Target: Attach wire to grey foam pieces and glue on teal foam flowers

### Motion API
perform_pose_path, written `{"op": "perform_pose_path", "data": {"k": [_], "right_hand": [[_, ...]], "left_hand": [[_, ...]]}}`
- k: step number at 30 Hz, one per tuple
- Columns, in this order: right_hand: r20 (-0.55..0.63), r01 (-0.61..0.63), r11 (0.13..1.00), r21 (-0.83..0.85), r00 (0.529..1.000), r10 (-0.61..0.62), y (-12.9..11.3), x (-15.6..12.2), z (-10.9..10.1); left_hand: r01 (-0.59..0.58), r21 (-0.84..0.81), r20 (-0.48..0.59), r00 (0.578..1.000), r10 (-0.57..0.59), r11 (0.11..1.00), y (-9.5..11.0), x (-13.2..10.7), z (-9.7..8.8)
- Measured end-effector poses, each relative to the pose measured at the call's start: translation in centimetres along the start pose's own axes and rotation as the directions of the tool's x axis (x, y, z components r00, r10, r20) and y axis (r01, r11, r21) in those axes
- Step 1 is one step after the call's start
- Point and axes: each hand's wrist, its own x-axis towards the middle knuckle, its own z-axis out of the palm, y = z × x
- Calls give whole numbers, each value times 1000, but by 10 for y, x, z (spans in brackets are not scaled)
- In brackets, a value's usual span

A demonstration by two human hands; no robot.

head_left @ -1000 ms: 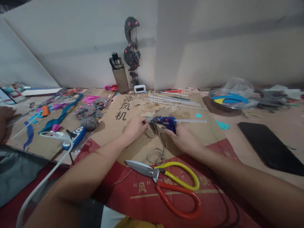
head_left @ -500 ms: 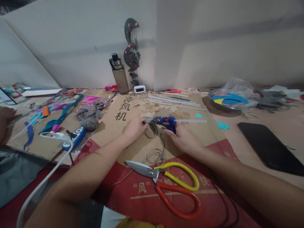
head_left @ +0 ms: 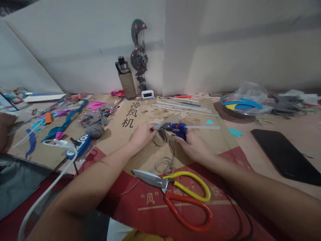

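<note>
My right hand [head_left: 193, 145] grips a blue glue gun [head_left: 175, 128] with a clear glue stick [head_left: 204, 127] poking out of its back toward the right. The gun's nozzle points left at a small grey piece [head_left: 157, 126] that my left hand [head_left: 142, 134] pinches against the cardboard sheet [head_left: 140, 117]. Thin grey cord [head_left: 164, 162] loops on the cardboard just below both hands.
Large scissors [head_left: 180, 194] with yellow and red handles lie near me on red card. A water bottle [head_left: 126, 78], a grey hanging decoration [head_left: 138, 53], glue sticks [head_left: 183, 105], a black slab [head_left: 284, 155], a plastic bag [head_left: 247, 98], felt scraps [head_left: 96, 118]. Another person's hand [head_left: 5, 129] at left.
</note>
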Motion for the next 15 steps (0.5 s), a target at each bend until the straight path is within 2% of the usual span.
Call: {"op": "perform_pose_path", "data": {"k": [6, 11, 15], "right_hand": [[39, -78, 996, -41, 996, 79, -7, -1, -5], [5, -6, 997, 79, 1000, 6, 0, -1, -2], [25, 11, 1000, 15, 1000, -12, -4, -2, -5]], "left_hand": [[-19, -7, -10, 1000, 19, 1000, -2, 1, 2], [-4, -7, -7, 1000, 4, 1000, -2, 0, 1], [0, -14, 3, 1000, 0, 1000, 1, -1, -1]]}}
